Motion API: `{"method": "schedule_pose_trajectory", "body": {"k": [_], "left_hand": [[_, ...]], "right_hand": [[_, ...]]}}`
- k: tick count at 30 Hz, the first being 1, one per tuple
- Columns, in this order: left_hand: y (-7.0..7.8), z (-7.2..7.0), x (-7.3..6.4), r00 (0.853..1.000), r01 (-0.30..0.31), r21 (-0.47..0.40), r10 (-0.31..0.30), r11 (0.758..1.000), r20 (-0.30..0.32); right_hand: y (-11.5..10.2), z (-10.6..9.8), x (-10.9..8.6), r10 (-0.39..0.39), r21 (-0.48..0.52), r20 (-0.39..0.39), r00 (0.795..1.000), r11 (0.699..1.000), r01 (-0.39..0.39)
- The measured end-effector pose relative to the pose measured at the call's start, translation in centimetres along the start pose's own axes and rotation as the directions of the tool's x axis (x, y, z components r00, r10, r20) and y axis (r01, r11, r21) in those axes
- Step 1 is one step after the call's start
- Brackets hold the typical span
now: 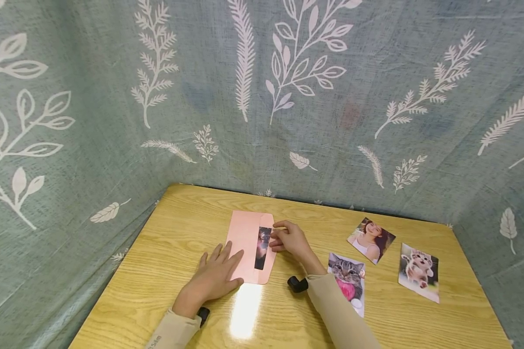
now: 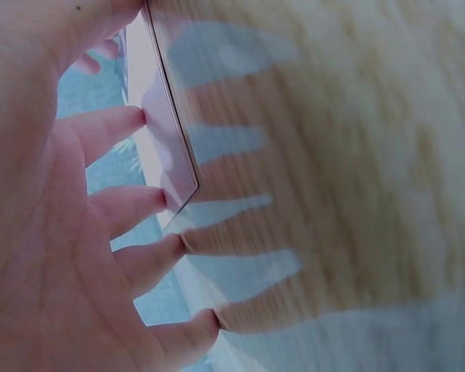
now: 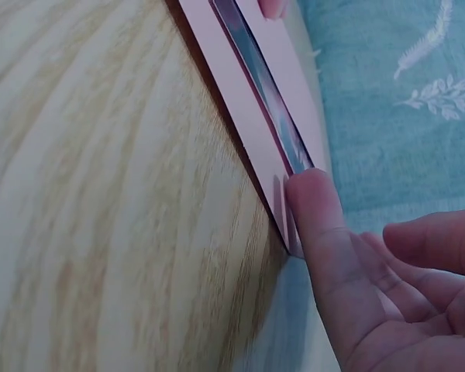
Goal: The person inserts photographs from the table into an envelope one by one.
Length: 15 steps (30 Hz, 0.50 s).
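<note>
A pink envelope [image 1: 244, 237] lies on the table, its flap side toward the right. Partway in its opening sits a dark photo [image 1: 261, 254], a strip of it showing; the rest is hidden inside. My left hand [image 1: 218, 274] is spread flat at the envelope's left edge, the thumb near its lower corner and some fingertips on the paper. At the photo's outer edge is my right hand [image 1: 290, 240]. In the right wrist view one extended finger [image 3: 318, 201] presses against that edge, while the other fingers bend behind it without gripping anything.
Right of my right hand lie three photos: a woman in white [image 1: 370, 242], a grey cat with a pink object [image 1: 348, 278], partly under my right forearm, and a leaping kitten [image 1: 419, 271]. A leaf-patterned curtain [image 1: 262, 145] hangs round the wooden table [image 1: 192, 218].
</note>
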<state>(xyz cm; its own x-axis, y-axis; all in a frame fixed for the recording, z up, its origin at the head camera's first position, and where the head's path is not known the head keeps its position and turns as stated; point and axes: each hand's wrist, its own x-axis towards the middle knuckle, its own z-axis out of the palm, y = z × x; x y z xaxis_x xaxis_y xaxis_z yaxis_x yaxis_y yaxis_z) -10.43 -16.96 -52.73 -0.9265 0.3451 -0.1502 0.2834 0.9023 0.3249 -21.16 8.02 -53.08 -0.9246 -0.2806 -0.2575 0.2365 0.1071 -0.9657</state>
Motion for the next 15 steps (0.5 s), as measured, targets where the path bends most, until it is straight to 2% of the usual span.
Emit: {"method": "schedule_pose_trajectory", "body": {"k": [15], "left_hand": [[0.2, -0.3, 0.0, 1.000, 0.008, -0.018, -0.008, 1.000, 0.010]], "right_hand": [[-0.2, 1.0, 0.2, -0.015, -0.009, 0.037, 0.999, 1.000, 0.015]]}}
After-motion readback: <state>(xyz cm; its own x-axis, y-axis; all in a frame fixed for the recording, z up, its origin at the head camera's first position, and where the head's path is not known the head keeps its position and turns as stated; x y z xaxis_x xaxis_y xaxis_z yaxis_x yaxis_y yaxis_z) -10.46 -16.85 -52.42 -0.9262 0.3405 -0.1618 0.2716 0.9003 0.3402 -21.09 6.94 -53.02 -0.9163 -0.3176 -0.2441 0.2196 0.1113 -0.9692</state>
